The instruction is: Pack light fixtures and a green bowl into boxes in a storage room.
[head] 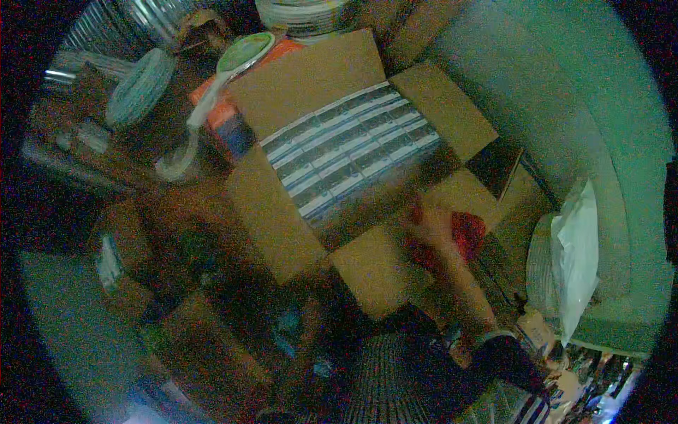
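Observation:
An open cardboard carton (310, 74) with its flaps folded out lies before me. Rows of small, flat-packed boxes (349, 153) with pale and dark bands fill most of it, and a dark gap runs along the near side. My bare right forearm reaches up from the lower right. At its end my right hand (426, 209) is a blur by the carton's near right corner, so its fingers and any hold are unclear. A red object (469, 235) shows beside the forearm; its kind is hard to tell. My left hand is out of view.
A round green-faced item (246, 53) with a pale curved strip lies at the carton's far left. Beyond it are a pale roll (142, 87) and a round stack (302, 16). A white plastic sheet or bag (577, 265) stands at right. Another cardboard piece (522, 206) is nearby.

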A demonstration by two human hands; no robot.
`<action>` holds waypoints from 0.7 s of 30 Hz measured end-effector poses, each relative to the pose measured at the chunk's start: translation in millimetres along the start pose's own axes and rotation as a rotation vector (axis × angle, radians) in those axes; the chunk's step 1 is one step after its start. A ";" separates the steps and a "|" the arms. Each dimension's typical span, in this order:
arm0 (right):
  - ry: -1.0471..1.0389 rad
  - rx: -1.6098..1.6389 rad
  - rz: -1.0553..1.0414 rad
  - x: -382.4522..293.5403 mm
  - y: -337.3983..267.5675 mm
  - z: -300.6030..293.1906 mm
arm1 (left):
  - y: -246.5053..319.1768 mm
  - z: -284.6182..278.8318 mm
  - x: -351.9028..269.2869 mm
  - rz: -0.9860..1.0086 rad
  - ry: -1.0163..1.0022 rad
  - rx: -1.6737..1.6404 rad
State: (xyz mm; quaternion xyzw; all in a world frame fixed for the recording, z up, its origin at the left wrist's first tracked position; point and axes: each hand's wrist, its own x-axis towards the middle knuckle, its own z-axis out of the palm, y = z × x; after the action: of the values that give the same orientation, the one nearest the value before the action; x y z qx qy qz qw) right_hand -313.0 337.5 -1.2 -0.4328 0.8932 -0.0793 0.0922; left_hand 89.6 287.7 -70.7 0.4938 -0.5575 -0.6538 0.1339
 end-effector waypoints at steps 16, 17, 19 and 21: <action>0.853 0.286 0.352 68.2 219.4 -30.8 | 49.1 -48.2 7.4 0.131 0.235 0.362; 0.800 0.410 0.366 90.7 235.5 -46.9 | 51.2 -47.1 4.7 0.137 0.258 0.393; 0.623 0.651 0.397 131.4 254.3 -64.8 | 55.8 -46.2 -4.0 0.140 0.299 0.470; 0.410 0.824 0.428 173.2 263.3 -67.2 | 61.5 -43.5 -12.0 0.131 0.342 0.545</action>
State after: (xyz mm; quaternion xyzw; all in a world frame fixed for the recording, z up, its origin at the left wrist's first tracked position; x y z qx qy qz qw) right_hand -633.8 366.5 -11.0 -0.1431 0.8560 -0.4880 0.0923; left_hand 106.8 249.3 -7.1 0.5774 -0.7119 -0.3780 0.1302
